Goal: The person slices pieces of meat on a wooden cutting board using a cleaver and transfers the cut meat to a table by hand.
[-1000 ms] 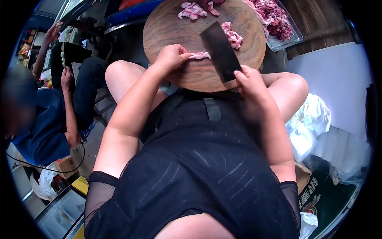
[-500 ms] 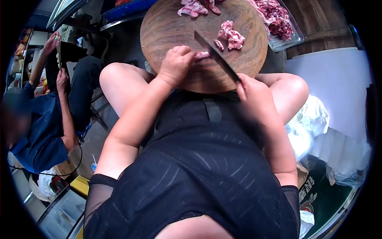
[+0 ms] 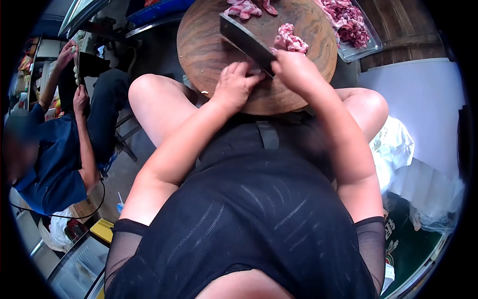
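While the right hand [image 3: 294, 70] is clenched round the grip of a wide knife [image 3: 246, 42], its blade slants across the chopping block [image 3: 199, 45] toward the far left. The left hand [image 3: 234, 84] is down on the near part of the block, fingers bent, the tips just beside the blade's near end. What they press on is mostly hidden, so I cannot tell whether they grasp a piece of meat.

Good cutting here calls for curled fingertips, knuckles leading toward the steel, and the thumb tucked behind. Soft, fatty meat is likely to slide, so it wants pinning flat, with a smooth draw of the edge rather than a hard push. Keeping the blade low would suit fingers this close.

Just beyond the right hand, a small heap of cut meat [image 3: 291, 40] sits on the right half of the block. Pale pink strips [image 3: 242, 8] lie near its far edge, and a small pale scrap [image 3: 204, 92] is at the near left rim.

Off the block's far right side, a clear tray [image 3: 368, 50] holds a mound of darker red meat [image 3: 353, 32], streaked with fat. At the far left stands a blue crate [image 3: 159, 14]; only a bit of red shows inside.
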